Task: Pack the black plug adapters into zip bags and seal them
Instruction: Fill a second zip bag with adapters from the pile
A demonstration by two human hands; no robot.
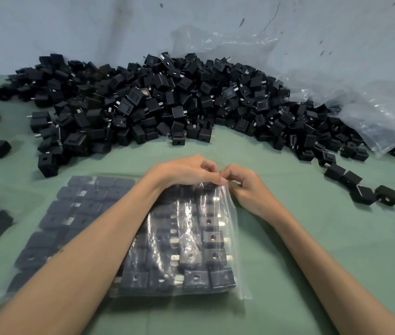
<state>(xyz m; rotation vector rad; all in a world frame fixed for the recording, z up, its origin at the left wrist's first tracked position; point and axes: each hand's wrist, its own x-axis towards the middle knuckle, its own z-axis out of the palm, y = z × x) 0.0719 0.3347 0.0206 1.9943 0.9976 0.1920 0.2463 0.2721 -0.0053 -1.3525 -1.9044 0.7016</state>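
Sealing step on a full zip bag

The left hand (186,171) and right hand (246,189) both pinch the far edge of the zip bag (191,226), which lies on the green table (288,238) stuffed with plug adapters (194,278). Next up, I'd guess: slide that pinch along the zip.
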